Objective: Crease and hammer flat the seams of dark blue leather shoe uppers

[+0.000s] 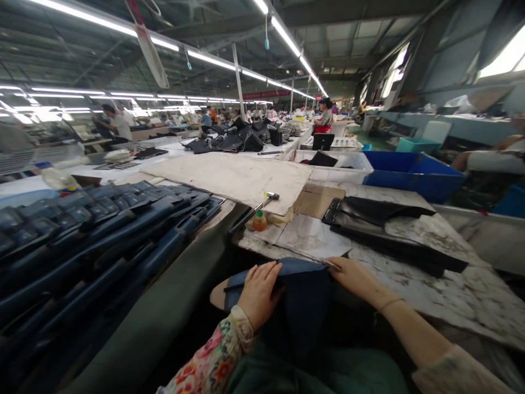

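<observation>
At the near edge of the worktop (437, 241), anything hidden around the left hand (260, 293)?

Yes: thumb mostly out of sight, and beneath it only deep shadow.

And around the right hand (348, 273)?

Something thin by the fingertips, too small to name. Cannot tell whether pinched or merely touched.

Pose, then?

Left: back upward, fingers close together, laid over the top of the blue piece (305, 266); cannot tell whether also gripping from below. Reaching up from the bottom in a flowered sleeve (209, 355). Right: fingers bent, back upward, bare forearm slanting in from the lower right, with a thin band at the wrist.

And the blue piece itself, exactly where?

Directly under the left fingers, stretching across to the right fingertips. Past the left end, a pale rounded tip (219, 294). Below, hanging navy cloth (305, 306); cannot tell whether joined on.

Farther out?

Just beyond, a green-capped bottle (259, 222) beside a hammer-like tool (258, 207). To the right, black pieces (365, 219); to the left, rows of blue bundles (123, 235). Behind, a cream sheet (229, 169) and a blue bin (414, 169). At the right edge, a person (492, 158), cut off and blurred.
</observation>
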A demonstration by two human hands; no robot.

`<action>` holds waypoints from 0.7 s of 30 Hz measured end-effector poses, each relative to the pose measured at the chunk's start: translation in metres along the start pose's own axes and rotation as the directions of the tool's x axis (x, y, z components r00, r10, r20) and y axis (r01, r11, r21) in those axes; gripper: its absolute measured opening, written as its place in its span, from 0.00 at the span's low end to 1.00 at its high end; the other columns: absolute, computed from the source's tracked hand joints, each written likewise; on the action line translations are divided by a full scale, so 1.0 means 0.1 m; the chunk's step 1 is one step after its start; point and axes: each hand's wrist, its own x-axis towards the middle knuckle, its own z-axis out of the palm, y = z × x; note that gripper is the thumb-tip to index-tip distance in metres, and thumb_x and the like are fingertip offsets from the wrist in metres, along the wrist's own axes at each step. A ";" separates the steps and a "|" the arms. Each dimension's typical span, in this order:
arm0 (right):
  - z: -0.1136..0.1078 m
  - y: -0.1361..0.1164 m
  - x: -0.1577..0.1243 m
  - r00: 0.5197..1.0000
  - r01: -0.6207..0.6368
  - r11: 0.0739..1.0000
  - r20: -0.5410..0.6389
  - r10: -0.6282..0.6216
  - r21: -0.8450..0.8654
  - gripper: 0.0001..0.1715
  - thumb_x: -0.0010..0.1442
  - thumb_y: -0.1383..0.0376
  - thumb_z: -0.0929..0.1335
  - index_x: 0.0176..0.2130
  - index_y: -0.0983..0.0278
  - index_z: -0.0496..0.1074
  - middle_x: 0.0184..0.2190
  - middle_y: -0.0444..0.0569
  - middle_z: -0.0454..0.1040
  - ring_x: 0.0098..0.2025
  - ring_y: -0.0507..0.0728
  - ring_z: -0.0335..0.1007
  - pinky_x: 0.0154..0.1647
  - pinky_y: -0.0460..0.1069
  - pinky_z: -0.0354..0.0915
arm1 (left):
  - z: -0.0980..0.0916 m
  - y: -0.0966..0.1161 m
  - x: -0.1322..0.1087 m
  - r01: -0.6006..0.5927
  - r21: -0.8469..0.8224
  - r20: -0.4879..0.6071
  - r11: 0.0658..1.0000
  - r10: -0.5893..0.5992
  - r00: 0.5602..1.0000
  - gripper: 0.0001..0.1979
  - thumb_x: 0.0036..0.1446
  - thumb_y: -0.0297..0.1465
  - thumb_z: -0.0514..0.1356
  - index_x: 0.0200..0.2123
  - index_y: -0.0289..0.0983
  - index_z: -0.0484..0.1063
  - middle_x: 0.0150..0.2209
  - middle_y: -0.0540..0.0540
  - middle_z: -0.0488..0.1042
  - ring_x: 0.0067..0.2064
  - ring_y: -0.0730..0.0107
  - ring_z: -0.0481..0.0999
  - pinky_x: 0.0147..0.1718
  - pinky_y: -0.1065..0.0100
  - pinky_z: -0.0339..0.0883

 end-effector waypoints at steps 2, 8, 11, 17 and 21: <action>0.11 0.07 0.15 0.998 -0.058 0.996 -0.029 0.060 0.074 0.11 0.52 0.68 0.61 0.28 0.63 0.72 0.26 0.47 0.73 0.33 0.57 0.68 0.37 0.50 0.59 | 0.02 -0.02 0.07 0.037 0.011 0.040 0.999 -0.037 0.999 0.23 0.57 0.34 0.54 0.56 0.38 0.59 0.57 0.43 0.64 0.57 0.61 0.62 0.57 0.53 0.52; 0.50 0.11 0.52 0.974 -0.219 0.877 0.043 0.222 0.427 0.16 0.51 0.68 0.62 0.39 0.67 0.73 0.29 0.49 0.75 0.33 0.57 0.71 0.36 0.49 0.65 | -0.12 -0.19 0.33 0.152 -0.023 0.320 0.988 -0.137 0.938 0.28 0.53 0.44 0.55 0.55 0.37 0.62 0.58 0.41 0.62 0.59 0.56 0.60 0.56 0.56 0.53; 0.58 0.06 0.52 0.970 -0.244 0.783 0.127 0.209 0.572 0.17 0.51 0.63 0.64 0.40 0.66 0.72 0.28 0.48 0.75 0.33 0.57 0.72 0.36 0.49 0.66 | -0.19 -0.31 0.47 0.179 -0.080 0.468 0.981 -0.122 0.875 0.33 0.49 0.47 0.57 0.56 0.36 0.61 0.58 0.40 0.62 0.57 0.55 0.63 0.55 0.59 0.56; 0.59 0.01 0.36 0.949 -0.316 0.653 0.232 0.215 0.688 0.22 0.49 0.50 0.66 0.35 0.64 0.72 0.22 0.47 0.73 0.26 0.57 0.71 0.30 0.49 0.68 | -0.20 -0.38 0.56 0.168 -0.166 0.579 0.972 -0.042 0.814 0.32 0.46 0.48 0.58 0.52 0.36 0.67 0.51 0.41 0.70 0.51 0.55 0.69 0.51 0.62 0.60; 0.66 -0.02 0.17 0.925 -0.380 0.623 0.287 0.250 0.683 0.21 0.49 0.49 0.67 0.32 0.64 0.72 0.19 0.46 0.72 0.24 0.57 0.70 0.27 0.49 0.67 | -0.19 -0.42 0.48 0.181 -0.253 0.635 0.950 0.022 0.772 0.26 0.46 0.46 0.60 0.47 0.39 0.70 0.41 0.48 0.75 0.43 0.62 0.73 0.43 0.68 0.65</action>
